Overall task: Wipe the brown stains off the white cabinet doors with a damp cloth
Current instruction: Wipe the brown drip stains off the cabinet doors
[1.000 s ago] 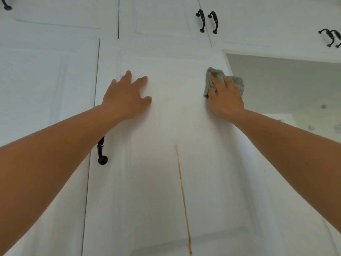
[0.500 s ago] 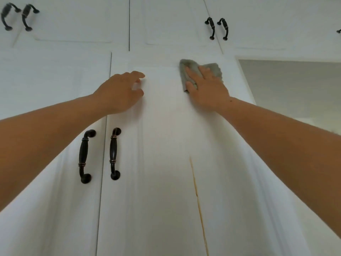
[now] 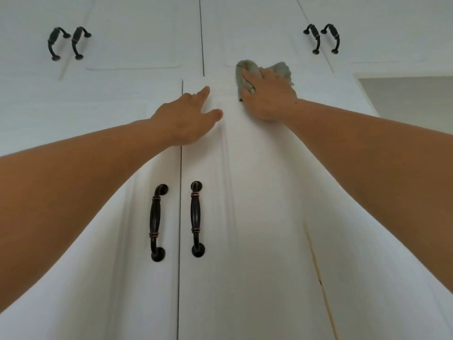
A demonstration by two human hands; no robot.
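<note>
A tall white cabinet door point(image 3: 257, 217) fills the middle of the view. My right hand point(image 3: 269, 96) presses a grey-green cloth point(image 3: 246, 72) flat against the door's top edge, with cloth showing on both sides of the fingers. My left hand point(image 3: 188, 119) rests flat on the same door near its upper left corner, fingers spread, holding nothing. A thin brown drip stain point(image 3: 318, 276) runs down the door's lower right part, partly behind my right forearm.
Two dark handles point(image 3: 196, 219) point(image 3: 155, 222) flank the seam between this door and its left neighbour. Upper doors carry paired dark handles at the left point(image 3: 66, 42) and right point(image 3: 322, 38). An opening beside the cabinet point(image 3: 411, 94) lies at the right.
My right hand has slid the cloth left and up to the door's top. My left hand stayed on the door. The view has shifted, bringing the lower handles to the centre.
</note>
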